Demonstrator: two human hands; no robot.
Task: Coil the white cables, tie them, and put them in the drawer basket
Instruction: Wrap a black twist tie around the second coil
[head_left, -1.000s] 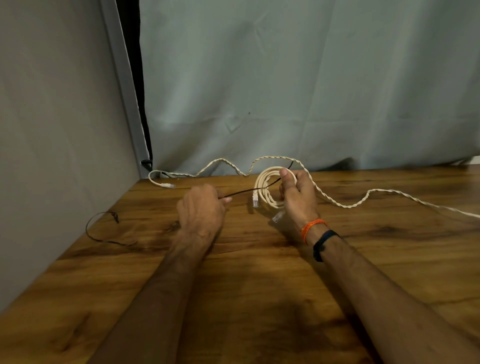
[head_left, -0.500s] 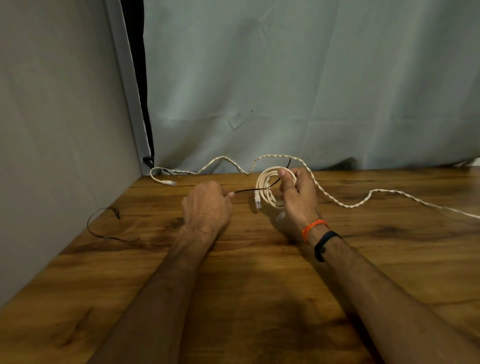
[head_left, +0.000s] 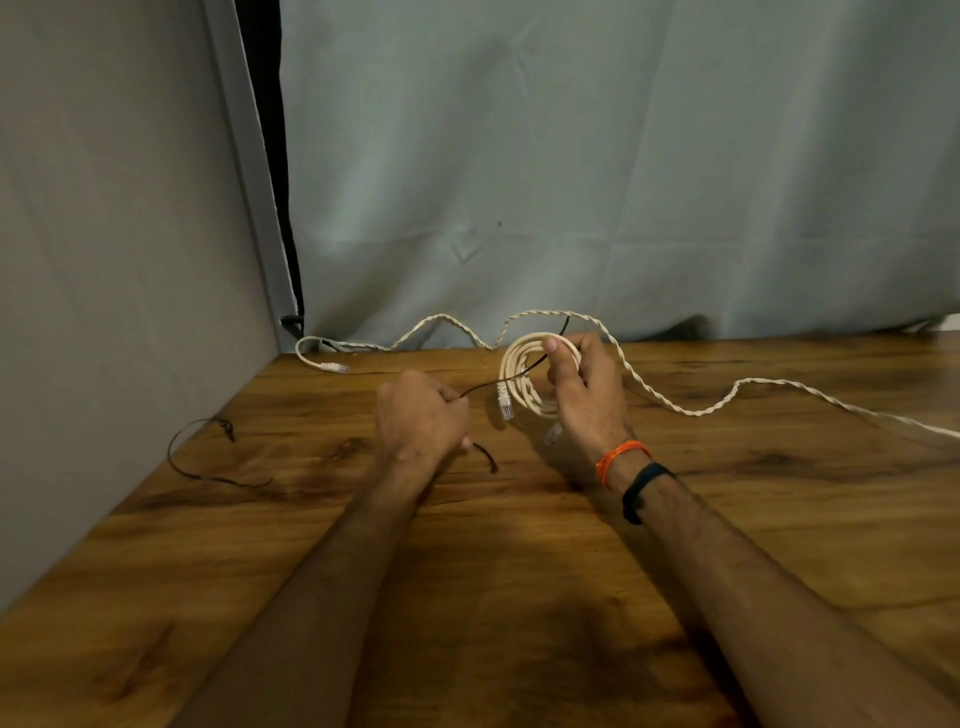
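Note:
My right hand (head_left: 584, 400) grips a coiled white cable (head_left: 517, 382) upright above the wooden table (head_left: 519, 571), thumb pressed on the coil's top. A clear plug hangs from the coil's left side. A thin black tie wire (head_left: 488, 385) runs through the coil, its far end sticking up behind the coil. My left hand (head_left: 421, 418) is curled around the wire's near part, and the wire's tail pokes out below the fist. A second, twisted white cable (head_left: 675, 408) lies loose along the table's back edge.
Another black tie wire (head_left: 200, 457) lies curved at the table's left edge, near the grey wall. A pale curtain hangs behind the table. The twisted cable's plug end (head_left: 332, 367) rests in the back left corner. No drawer basket is in view.
My left hand has drawn slightly closer to the coil along the black wire, and the wire's tail now shows below the fist. The right hand keeps its hold on the coil.

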